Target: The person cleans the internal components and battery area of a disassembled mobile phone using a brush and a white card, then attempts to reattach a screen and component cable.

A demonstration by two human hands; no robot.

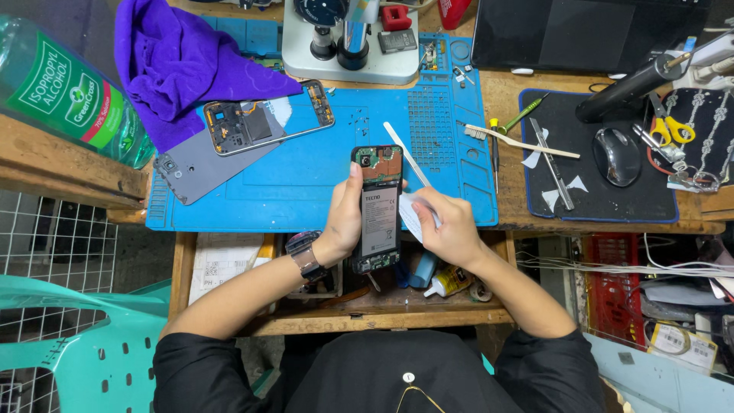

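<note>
Blue silicone repair mat [306,176] lies under my hands. My left hand [344,222] grips the opened smartphone [380,206] by its left edge, battery side up, its long axis running straight away from me, camera end farthest. My right hand [451,226] is closed around a thin flat pry tool [409,164] and what looks like a white slip, just beside the phone's right edge. The tool slants up and left, toward the board end. A detached phone frame [267,116] rests well to the left.
</note>
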